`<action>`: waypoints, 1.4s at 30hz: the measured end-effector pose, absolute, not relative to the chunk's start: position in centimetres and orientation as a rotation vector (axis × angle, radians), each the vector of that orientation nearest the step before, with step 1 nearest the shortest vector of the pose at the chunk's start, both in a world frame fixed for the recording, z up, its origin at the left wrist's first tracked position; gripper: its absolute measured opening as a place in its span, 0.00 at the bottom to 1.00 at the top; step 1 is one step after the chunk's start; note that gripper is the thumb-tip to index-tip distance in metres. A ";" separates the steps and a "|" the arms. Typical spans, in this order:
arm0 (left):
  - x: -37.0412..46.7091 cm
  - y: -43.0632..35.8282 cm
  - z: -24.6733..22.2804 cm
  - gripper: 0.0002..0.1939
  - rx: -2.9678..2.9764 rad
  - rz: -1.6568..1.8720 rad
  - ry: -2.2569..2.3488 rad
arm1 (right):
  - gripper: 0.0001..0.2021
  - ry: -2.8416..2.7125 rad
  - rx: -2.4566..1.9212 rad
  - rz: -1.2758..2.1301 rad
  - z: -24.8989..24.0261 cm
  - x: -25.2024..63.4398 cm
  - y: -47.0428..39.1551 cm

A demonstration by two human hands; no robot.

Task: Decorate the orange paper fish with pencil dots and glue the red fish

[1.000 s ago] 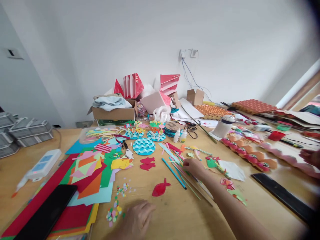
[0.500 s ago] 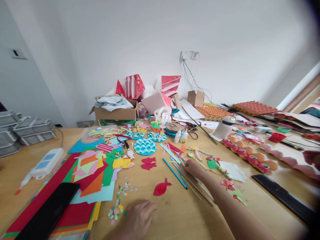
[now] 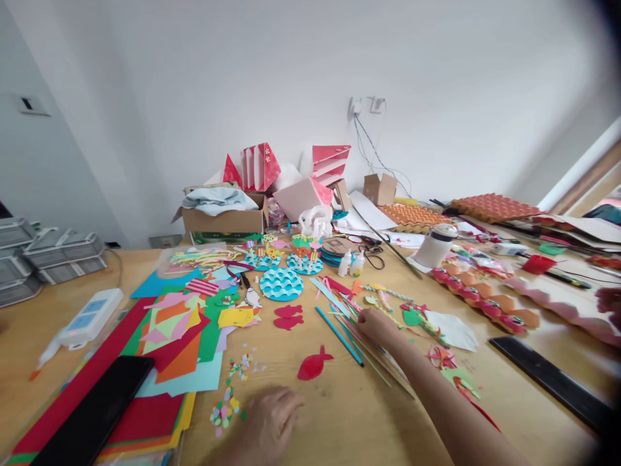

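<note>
My right hand (image 3: 377,327) reaches over a loose bundle of thin paper strips (image 3: 371,353) and sticks, its fingers curled down among them. Which piece the fingertips grip is hidden. Lower down, my left hand (image 3: 272,414) rests on the table with loosely bent fingers and nothing visible in it. Between the hands lies a red paper fish (image 3: 311,366). Two blue sticks (image 3: 342,338) lie left of the bundle. Beside my left hand are small coloured paper dots (image 3: 224,411). Farther back are two red fish cutouts (image 3: 288,317) and a blue wavy disc (image 3: 281,285).
Coloured paper sheets (image 3: 165,369) with a black phone (image 3: 97,408) on them cover the left. A white glue gun (image 3: 82,323) lies beyond. Glue bottles (image 3: 345,264), a tumbler (image 3: 435,246) and painted egg-carton strips (image 3: 480,298) stand right. Another person's hand (image 3: 610,303) shows at the right edge.
My hands stay almost in place. A longer red strip now shows beside my right forearm at the lower right. The other person's hand has shifted slightly.
</note>
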State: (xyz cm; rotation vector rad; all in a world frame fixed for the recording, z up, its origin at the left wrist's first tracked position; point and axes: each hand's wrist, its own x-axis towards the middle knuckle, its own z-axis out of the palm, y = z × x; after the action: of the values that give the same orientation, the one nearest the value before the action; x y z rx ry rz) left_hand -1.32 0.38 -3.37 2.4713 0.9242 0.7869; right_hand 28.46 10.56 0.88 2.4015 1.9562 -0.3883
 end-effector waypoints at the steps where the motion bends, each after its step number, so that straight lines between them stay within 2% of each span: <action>1: -1.4 0.4 -3.5 0.14 2.473 0.791 0.918 | 0.12 1.956 2.400 -0.399 0.8 28.6 10.7; 6: -1.4 0.4 -3.7 0.13 2.473 0.809 0.930 | 0.12 1.984 2.440 -0.448 0.9 29.7 11.2; 10: -1.3 0.4 -3.3 0.14 2.462 0.831 0.930 | 0.08 2.030 2.524 -0.513 1.6 30.9 10.7; 18: -1.4 0.4 -3.3 0.12 2.402 0.876 0.946 | 0.05 2.153 2.727 -0.758 3.0 31.6 9.5; 25: -0.9 1.0 0.3 0.10 1.993 0.928 1.010 | 0.06 2.398 2.651 -1.251 4.6 26.7 5.1; 27: -0.4 2.1 1.8 0.10 1.839 0.902 1.025 | 0.07 2.484 2.510 -1.692 4.5 24.5 3.6; 30: 0.8 3.8 3.2 0.12 1.725 0.794 0.957 | 0.08 2.504 2.427 -1.996 3.8 21.6 1.9; 33: 2.3 5.1 3.3 0.13 1.737 0.666 0.921 | 0.09 2.438 2.399 -2.160 2.8 19.7 1.2; 36: 3.4 5.7 2.9 0.09 1.779 0.607 0.959 | 0.11 2.373 2.400 -2.275 1.9 18.9 1.0; 42: 4.0 6.7 2.2 0.06 1.837 0.536 1.097 | 0.13 2.327 2.441 -2.337 1.0 18.4 1.2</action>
State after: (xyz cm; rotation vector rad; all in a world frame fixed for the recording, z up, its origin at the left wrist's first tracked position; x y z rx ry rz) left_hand 4.00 6.69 2.22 1.8374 1.0970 0.5363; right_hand 18.39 1.18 1.05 2.4415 2.3271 -2.3368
